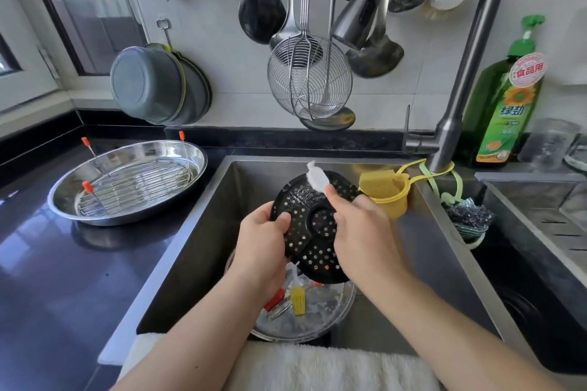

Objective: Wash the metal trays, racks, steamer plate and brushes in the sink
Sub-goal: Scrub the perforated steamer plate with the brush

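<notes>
Along the bottom edge of the frame a white towel [317, 365] lay over the sink's front lip, likely there to catch drips and pad the forearms leaning in. Just above it, low in the sink [197, 232], sat a round metal tray [320, 311] with a yellow brush [298, 300] and an orange-handled piece in it, parked under the work so runoff fell onto things not yet washed, by my reading.

At frame centre, the action: the left hand [263, 241] gripped the black steamer plate [313, 225] by its left rim, thumb curled over the top face and fingers wrapped behind, holding it tilted toward the camera over the basin. That tilt looked chosen to present the perforated face for scrubbing. The right hand [359, 225] pinched a white scrubbing cloth or brush [316, 178] against the plate's upper edge, fingers curled round it; which of the 2 it was, I could not tell.

Right of the plate a yellow sponge holder [386, 197] hung from the faucet [457, 89], within easy reach. At middle left, on the dark counter, 1 oval tray [127, 181] held a wire rack [136, 187], set clear of the basin, seemingly finished. At upper right stood a green detergent bottle [505, 98]; across the top, ladles and a wire skimmer [309, 79] hung on the wall.
</notes>
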A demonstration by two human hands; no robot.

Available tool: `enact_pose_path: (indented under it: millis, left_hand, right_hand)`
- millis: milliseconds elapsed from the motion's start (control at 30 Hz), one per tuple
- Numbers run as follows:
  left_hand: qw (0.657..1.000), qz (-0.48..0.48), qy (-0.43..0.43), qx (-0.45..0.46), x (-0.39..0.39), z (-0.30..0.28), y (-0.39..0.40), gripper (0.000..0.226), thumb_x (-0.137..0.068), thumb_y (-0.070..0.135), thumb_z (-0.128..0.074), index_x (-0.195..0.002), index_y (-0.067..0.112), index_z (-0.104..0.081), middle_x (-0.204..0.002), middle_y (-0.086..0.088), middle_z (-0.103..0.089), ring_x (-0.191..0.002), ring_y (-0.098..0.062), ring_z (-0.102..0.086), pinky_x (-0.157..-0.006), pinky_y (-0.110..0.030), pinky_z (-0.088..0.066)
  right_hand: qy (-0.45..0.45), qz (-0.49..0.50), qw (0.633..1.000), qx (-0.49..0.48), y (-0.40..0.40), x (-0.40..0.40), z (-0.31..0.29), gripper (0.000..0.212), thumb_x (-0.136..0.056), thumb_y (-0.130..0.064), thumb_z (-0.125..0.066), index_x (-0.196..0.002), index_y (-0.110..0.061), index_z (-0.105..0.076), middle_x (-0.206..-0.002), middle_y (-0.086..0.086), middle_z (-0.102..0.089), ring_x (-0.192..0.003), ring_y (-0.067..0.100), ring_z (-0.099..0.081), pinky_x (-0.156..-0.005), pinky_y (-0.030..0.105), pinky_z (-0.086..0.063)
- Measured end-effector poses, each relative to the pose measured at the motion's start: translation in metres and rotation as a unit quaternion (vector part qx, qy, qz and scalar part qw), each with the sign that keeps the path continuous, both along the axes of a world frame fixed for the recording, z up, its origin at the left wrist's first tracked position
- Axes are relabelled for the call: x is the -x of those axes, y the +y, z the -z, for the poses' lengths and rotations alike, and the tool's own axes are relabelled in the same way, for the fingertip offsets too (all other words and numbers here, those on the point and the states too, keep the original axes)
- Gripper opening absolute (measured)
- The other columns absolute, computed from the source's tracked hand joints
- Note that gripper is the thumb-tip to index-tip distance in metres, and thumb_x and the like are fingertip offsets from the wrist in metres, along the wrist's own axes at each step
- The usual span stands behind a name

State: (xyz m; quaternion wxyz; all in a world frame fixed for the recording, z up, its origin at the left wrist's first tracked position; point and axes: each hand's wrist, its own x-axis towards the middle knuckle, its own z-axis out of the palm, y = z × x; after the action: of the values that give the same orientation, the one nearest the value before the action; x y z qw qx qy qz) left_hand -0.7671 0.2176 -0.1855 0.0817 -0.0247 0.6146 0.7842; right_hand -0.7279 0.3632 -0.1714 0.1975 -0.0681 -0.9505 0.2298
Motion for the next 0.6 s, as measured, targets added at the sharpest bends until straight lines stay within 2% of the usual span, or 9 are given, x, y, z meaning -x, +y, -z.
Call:
enact_pose_path:
  millis: [67, 167, 267, 333, 467, 500, 600]
  left_hand:
    - [1.000, -0.003, -0.005, 0.011, 0.001, 0.001, 0.001, 0.028, -0.108, 0.004, -0.044, -0.117, 0.006, -0.070, -0.106, -0.014, -0.078, -0.102, -0.032, -0.075, -0.082, -0.044, -0.059]
    - [1.000, 0.012, 0.007, 0.024, -0.001, 0.001, 0.001, 0.029, -0.108, 0.003, -0.044, -0.115, 0.009, -0.072, -0.106, -0.012, -0.078, -0.102, -0.030, -0.075, -0.082, -0.043, -0.058]
    - [1.000, 0.016, 0.012, 0.014, -0.005, 0.001, 0.007, 0.030, -0.106, -0.003, -0.044, -0.112, 0.005, -0.072, -0.105, -0.016, -0.078, -0.104, -0.033, -0.074, -0.088, -0.047, -0.059]
    - [1.000, 0.007, 0.006, 0.000, -0.006, 0.003, 0.008, 0.031, -0.105, -0.004, -0.044, -0.109, 0.004, -0.073, -0.104, -0.019, -0.077, -0.102, -0.036, -0.074, -0.089, -0.048, -0.059]
    - [0.999, -0.018, 0.022, 0.023, -0.002, -0.001, 0.002, 0.033, -0.106, 0.003, -0.044, -0.105, 0.012, -0.076, -0.101, -0.012, -0.078, -0.103, -0.034, -0.074, -0.092, -0.051, -0.059]
    - [0.999, -0.021, 0.029, 0.028, -0.001, -0.002, 0.001, 0.033, -0.107, 0.004, -0.044, -0.105, 0.013, -0.076, -0.101, -0.011, -0.078, -0.103, -0.033, -0.073, -0.093, -0.052, -0.059]
    - [0.999, -0.016, 0.032, 0.030, 0.000, 0.000, 0.001, 0.031, -0.106, 0.003, -0.046, -0.108, 0.011, -0.076, -0.101, -0.011, -0.078, -0.103, -0.031, -0.074, -0.090, -0.049, -0.059]
  right_hand:
    - [0.025, 0.017, 1.000, 0.009, -0.001, 0.000, -0.002, 0.061, -0.103, -0.014, -0.047, -0.156, -0.041, -0.032, -0.097, -0.005, -0.045, -0.084, 0.017, -0.046, -0.066, 0.029, -0.037]
    - [-0.014, 0.067, 0.998, 0.008, 0.011, 0.005, -0.005, 0.063, -0.102, -0.014, -0.047, -0.157, -0.043, -0.030, -0.098, -0.005, -0.044, -0.084, 0.018, -0.044, -0.064, 0.030, -0.037]
    - [-0.020, -0.064, 0.998, -0.006, -0.018, -0.006, -0.001, 0.063, -0.102, -0.014, -0.046, -0.154, -0.048, -0.031, -0.088, -0.008, -0.039, -0.076, 0.017, -0.046, -0.058, 0.029, -0.037]
    - [-0.012, -0.100, 0.995, -0.029, -0.026, -0.010, 0.002, 0.063, -0.102, -0.016, -0.047, -0.152, -0.051, -0.032, -0.085, -0.007, -0.040, -0.073, 0.018, -0.049, -0.060, 0.034, -0.042]
    - [-0.019, 0.059, 0.997, -0.042, 0.018, 0.001, -0.009, 0.066, -0.101, -0.014, -0.047, -0.158, -0.041, -0.027, -0.094, -0.006, -0.041, -0.078, 0.018, -0.042, -0.061, 0.029, -0.033]
    - [-0.017, 0.065, 0.997, -0.036, 0.022, 0.000, -0.010, 0.066, -0.101, -0.013, -0.047, -0.158, -0.041, -0.028, -0.093, -0.005, -0.041, -0.076, 0.017, -0.041, -0.058, 0.027, -0.031]
    - [-0.021, -0.080, 0.997, -0.008, -0.011, -0.010, -0.001, 0.061, -0.103, -0.012, -0.049, -0.152, -0.047, -0.035, -0.088, -0.006, -0.043, -0.070, 0.011, -0.043, -0.052, 0.023, -0.031]
